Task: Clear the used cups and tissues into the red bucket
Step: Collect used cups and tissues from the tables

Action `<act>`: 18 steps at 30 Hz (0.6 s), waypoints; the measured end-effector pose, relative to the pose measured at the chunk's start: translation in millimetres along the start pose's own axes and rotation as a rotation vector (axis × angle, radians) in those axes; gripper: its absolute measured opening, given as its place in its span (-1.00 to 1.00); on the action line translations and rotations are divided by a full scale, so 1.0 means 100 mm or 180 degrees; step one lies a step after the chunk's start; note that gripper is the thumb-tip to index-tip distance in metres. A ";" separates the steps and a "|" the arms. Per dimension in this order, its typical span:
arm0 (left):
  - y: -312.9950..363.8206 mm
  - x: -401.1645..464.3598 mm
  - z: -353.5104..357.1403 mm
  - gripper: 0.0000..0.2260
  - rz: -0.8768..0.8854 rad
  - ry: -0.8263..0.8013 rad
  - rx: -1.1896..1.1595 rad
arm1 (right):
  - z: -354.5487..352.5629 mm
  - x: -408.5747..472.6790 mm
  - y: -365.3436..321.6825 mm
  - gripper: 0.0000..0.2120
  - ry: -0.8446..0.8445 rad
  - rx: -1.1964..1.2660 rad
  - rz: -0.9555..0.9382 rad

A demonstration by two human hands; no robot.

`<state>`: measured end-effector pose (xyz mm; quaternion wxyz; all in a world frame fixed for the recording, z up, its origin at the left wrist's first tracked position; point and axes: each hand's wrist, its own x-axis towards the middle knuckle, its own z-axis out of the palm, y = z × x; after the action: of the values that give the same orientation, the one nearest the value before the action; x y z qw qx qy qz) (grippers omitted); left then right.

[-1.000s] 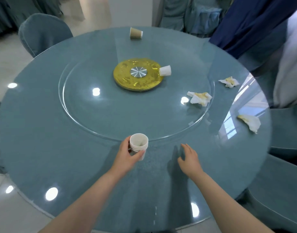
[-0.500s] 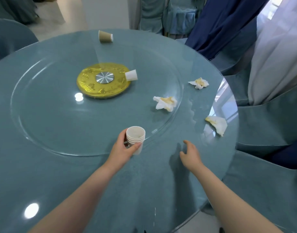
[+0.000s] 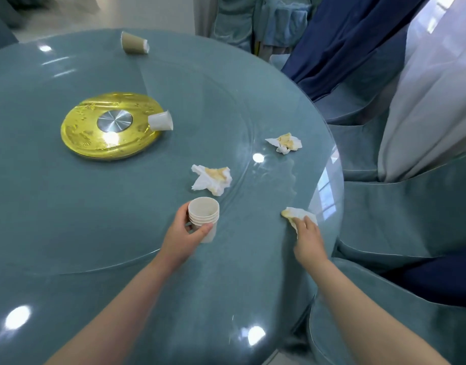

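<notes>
- The left hand (image 3: 183, 237) grips a stack of white paper cups (image 3: 203, 218), fingers and thumb curled round its side; the stack stands upright just above the round glass-topped table (image 3: 68, 219), and the top cup looks empty inside.
- The right hand (image 3: 308, 239) lies with its fingers on a stained tissue (image 3: 296, 214) near the table's edge at about 4 o'clock; whether it pinches or only touches the tissue, I cannot tell.
- A second crumpled tissue (image 3: 212, 179) lies just beyond the stack, toward 12 o'clock from it.
- A third tissue (image 3: 284, 142) lies farther out at about 2 o'clock.
- A white cup (image 3: 160, 121) lies on its side, touching the gold centre disc (image 3: 108, 126) at its 3 o'clock edge.
- A brown cup (image 3: 134, 43) lies tipped over at the table's far rim, 12 o'clock.
- The red bucket is not in view.
</notes>
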<state>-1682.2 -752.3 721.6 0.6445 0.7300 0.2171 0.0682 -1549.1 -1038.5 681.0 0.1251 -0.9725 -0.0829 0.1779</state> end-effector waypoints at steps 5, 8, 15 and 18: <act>0.01 0.01 0.04 -0.51 -0.0014 0.0097 0.0059 | 0.11 0.17 0.04 -0.35 0.0128 -0.0489 -0.0217; -0.01 0.02 -0.02 -0.54 -0.0046 0.0197 0.0076 | 0.14 0.28 -0.06 -0.60 0.0310 -0.0570 -0.0350; 0.01 0.02 -0.16 -0.57 -0.0056 0.0354 0.0015 | 0.06 0.45 -0.52 -0.81 0.0346 -0.0020 -0.0619; -0.01 -0.01 -0.25 -0.56 -0.0064 0.0339 -0.0012 | -0.08 0.50 -0.95 -0.88 0.0661 0.1143 -0.0801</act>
<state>-1692.5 -730.3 724.8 0.6340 0.7219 0.2582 0.1008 -1511.0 -939.4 698.2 0.3251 -0.9298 -0.1571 0.0719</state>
